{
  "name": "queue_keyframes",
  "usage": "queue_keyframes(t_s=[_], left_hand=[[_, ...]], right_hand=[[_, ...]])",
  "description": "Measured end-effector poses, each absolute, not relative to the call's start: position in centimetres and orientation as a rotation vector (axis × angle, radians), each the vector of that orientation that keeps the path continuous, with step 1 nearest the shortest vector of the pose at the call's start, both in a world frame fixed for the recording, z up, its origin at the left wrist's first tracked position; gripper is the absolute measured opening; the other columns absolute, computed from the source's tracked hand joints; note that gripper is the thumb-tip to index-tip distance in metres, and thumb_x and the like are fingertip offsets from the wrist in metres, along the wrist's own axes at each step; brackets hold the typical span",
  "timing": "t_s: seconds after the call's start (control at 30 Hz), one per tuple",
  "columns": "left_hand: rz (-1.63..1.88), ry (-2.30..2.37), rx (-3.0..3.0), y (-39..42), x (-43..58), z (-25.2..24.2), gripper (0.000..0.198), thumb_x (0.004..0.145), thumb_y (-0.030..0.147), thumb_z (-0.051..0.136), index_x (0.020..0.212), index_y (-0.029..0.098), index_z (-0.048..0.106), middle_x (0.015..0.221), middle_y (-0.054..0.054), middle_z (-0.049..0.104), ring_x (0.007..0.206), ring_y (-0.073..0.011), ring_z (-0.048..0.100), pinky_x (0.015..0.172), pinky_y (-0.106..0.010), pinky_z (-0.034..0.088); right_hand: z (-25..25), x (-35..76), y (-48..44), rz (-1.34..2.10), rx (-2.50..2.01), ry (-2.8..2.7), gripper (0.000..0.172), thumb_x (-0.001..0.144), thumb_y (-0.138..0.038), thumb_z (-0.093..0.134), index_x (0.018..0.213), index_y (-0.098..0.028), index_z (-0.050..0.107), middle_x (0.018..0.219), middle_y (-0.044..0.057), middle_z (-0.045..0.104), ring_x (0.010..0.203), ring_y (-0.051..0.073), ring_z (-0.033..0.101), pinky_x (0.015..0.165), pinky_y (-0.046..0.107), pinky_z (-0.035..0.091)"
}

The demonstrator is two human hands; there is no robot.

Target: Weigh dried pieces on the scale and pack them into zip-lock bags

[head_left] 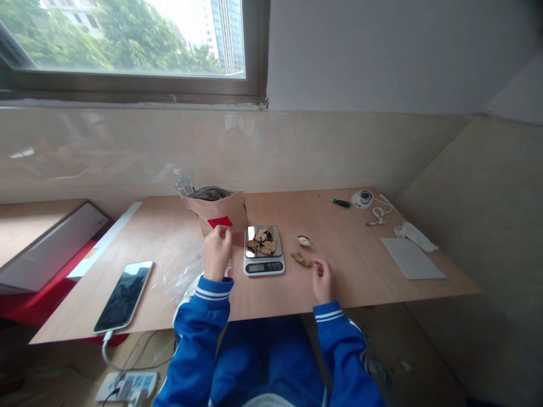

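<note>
A small digital kitchen scale [263, 267] stands at the middle of the table, with several dried brown pieces [267, 247], which look like dried mushroom, heaped on its metal plate. My left hand [217, 252] is closed, with its fingertips in front of the brown paper bag [199, 212] that has a red label; what they hold, if anything, is hidden. On the right, my right hand [322, 279] rests low over the tabletop, thumb and finger closed at the end of a loose dried mushroom piece [300, 259]. A pale, rounded piece [304, 241] lies just behind that one.
A phone [124, 297] on a charging cable lies at the left front edge. Clear plastic wrapping [184, 274] is beside my left forearm. Behind the bag leans a bottle [183, 183]. A screwdriver [341, 203], small camera [362, 198] and white sheet [411, 258] are at the right.
</note>
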State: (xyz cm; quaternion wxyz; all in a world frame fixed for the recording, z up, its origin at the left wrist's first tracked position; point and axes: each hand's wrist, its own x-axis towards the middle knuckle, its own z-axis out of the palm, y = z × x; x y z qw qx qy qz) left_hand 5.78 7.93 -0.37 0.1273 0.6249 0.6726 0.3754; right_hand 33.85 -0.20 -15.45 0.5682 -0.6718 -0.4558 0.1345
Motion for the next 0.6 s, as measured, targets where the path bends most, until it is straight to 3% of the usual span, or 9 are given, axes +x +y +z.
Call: queue_keyframes(t_s=[0.2, 0.4, 0.6], left_hand=[[0.997, 2.12, 1.714, 4.2, 1.1, -4.0, 0.026, 0.083, 0.03, 0.045, 0.095, 0.015, 0.062, 0.094, -0.013, 0.065, 0.092, -0.0263, 0.06, 0.086, -0.038, 0.044], [0.697, 2.538, 1.504, 2.4, 1.0, -6.3, 0.046, 0.078, 0.033, 0.055, 0.12, 0.012, 0.053, 0.113, -0.02, 0.053, 0.108, -0.0363, 0.052, 0.089, -0.047, 0.041], [0.758, 2.335, 1.572, 2.2, 0.5, -7.0, 0.042, 0.083, 0.044, 0.048, 0.111, 0.012, 0.057, 0.105, -0.017, 0.059, 0.099, -0.0316, 0.057, 0.088, -0.044, 0.043]], right_hand=[[-15.5, 34.2, -0.2, 0.279, -1.582, -1.058, 0.022, 0.082, -0.03, 0.045, 0.088, -0.017, 0.061, 0.092, 0.011, 0.063, 0.08, 0.022, 0.059, 0.068, 0.036, 0.049], [-15.9, 34.5, -0.3, 0.248, -1.575, -1.066, 0.02, 0.079, -0.025, 0.043, 0.087, -0.017, 0.06, 0.09, 0.011, 0.064, 0.086, 0.024, 0.059, 0.075, 0.04, 0.048], [-15.8, 34.5, -0.3, 0.273, -1.592, -1.056, 0.023, 0.076, -0.026, 0.043, 0.087, -0.016, 0.06, 0.091, 0.012, 0.063, 0.085, 0.025, 0.059, 0.076, 0.042, 0.048]])
